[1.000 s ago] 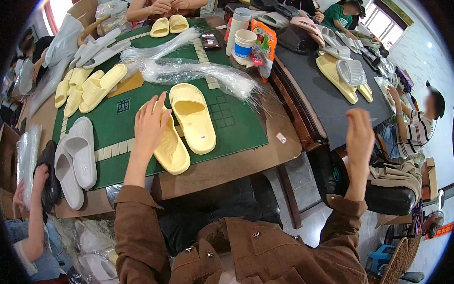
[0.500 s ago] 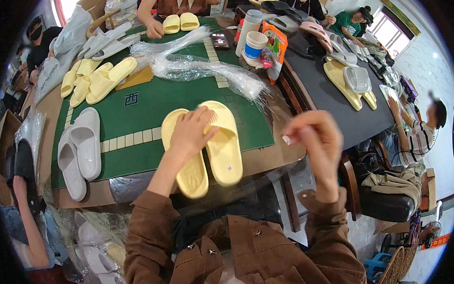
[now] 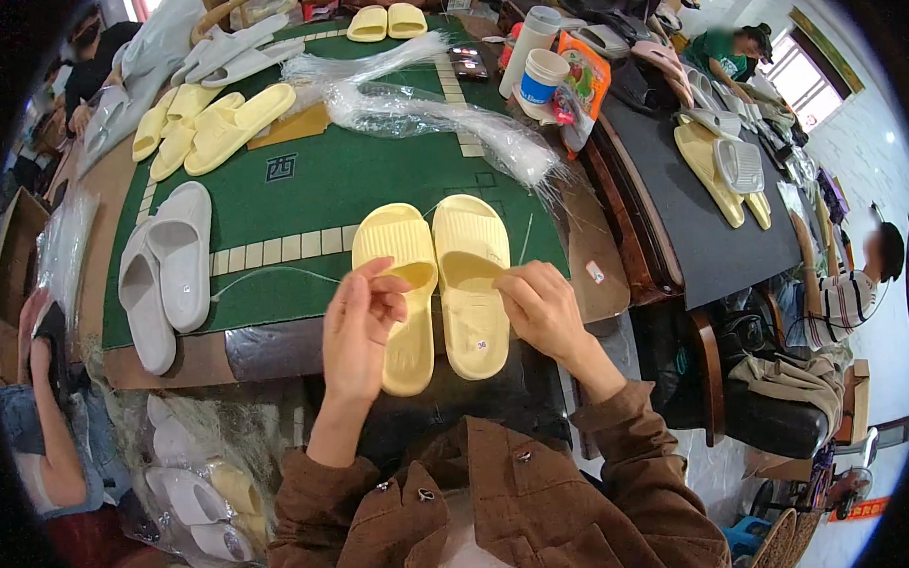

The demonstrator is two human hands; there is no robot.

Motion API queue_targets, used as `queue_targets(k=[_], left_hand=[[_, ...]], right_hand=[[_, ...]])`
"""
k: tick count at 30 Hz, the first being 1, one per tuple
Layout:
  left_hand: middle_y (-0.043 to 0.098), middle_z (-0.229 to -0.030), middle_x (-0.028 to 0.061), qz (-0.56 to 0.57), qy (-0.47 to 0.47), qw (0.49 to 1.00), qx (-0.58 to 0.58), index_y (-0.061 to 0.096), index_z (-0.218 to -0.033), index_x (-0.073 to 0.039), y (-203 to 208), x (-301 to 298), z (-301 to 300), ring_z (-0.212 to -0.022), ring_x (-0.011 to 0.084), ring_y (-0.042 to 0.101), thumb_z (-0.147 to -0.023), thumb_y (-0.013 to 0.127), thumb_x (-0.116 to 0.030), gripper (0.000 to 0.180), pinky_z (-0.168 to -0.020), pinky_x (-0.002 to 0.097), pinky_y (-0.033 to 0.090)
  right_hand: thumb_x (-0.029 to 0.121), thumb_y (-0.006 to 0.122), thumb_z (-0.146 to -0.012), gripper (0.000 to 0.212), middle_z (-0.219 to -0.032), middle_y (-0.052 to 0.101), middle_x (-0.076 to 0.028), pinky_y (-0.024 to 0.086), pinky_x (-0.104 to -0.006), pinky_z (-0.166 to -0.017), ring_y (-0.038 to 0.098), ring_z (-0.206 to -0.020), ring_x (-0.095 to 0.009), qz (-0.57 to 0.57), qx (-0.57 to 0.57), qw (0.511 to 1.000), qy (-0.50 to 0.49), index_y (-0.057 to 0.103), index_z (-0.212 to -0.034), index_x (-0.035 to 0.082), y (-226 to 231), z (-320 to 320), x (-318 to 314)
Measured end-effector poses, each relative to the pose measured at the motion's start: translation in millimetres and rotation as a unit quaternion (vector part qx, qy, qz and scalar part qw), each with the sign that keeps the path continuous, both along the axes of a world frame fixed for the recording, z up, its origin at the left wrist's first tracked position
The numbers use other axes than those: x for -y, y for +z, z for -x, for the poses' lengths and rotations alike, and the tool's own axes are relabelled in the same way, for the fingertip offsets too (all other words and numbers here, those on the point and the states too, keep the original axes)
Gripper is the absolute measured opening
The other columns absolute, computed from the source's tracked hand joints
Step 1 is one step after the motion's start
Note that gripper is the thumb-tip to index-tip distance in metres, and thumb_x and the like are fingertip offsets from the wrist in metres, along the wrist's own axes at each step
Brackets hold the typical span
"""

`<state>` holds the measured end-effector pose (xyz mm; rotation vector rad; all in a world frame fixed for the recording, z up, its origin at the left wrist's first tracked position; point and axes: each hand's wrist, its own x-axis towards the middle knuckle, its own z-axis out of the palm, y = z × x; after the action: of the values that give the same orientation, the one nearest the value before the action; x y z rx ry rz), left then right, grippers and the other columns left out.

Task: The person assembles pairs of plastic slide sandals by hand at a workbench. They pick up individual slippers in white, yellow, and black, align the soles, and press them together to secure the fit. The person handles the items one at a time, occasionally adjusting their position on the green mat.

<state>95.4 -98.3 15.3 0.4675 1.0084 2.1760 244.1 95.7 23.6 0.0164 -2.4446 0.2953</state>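
Left: grey slippers (image 3: pixel 182 268) on green mat (image 3: pixel 370 167) | my left hand (image 3: pixel 361 317) loosely curled, grip unclear, by left yellow slipper (image 3: pixel 409 354) | right yellow slipper (image 3: pixel 476 328) beside it, mat's near side | my right hand (image 3: pixel 545 309), fingertips bunched near its strap; I can't tell on what

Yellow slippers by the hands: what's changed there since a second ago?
The yellow slippers have come toward the person and turned straighter. The left hand has left the top of its slipper's strap for near the opening. The right hand has come in from the right to the other strap's edge. Whether either hand grips anything is unclear. The grey slippers and cup stayed put.
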Motion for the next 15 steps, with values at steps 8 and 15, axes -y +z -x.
queue_targets(k=[8, 15], left_hand=[[0.063, -0.084, 0.0073, 0.150, 0.258, 0.947, -0.120, 0.038, -0.139, -0.001, 0, 21, 39, -0.065, 0.0076, 0.048, -0.103, 0.040, -0.019, 0.040, -0.063, 0.0204, 0.043], [0.058, -0.075, 0.0065, 0.279, 0.129, 0.869, -0.388, 0.031, -0.143, -0.006, 3, 3, 13, -0.059, 0.0134, 0.049, -0.097, 0.044, -0.006, 0.048, -0.055, 0.0277, 0.042]], right_hand=[[0.003, 0.064, -0.070, 0.016, -0.079, 0.057, -0.009, 0.046, -0.0394, -0.064, 0.058, -0.072, -0.028, 0.057, 0.079, 0.982, 0.162, 0.058, -0.084, 0.004, -2, -27, 13], [0.003, 0.060, -0.073, 0.014, -0.082, 0.057, -0.012, 0.048, -0.0400, -0.064, 0.058, -0.073, -0.032, 0.064, 0.138, 0.983, 0.106, 0.057, -0.087, 0.003, -12, 0, 6]])
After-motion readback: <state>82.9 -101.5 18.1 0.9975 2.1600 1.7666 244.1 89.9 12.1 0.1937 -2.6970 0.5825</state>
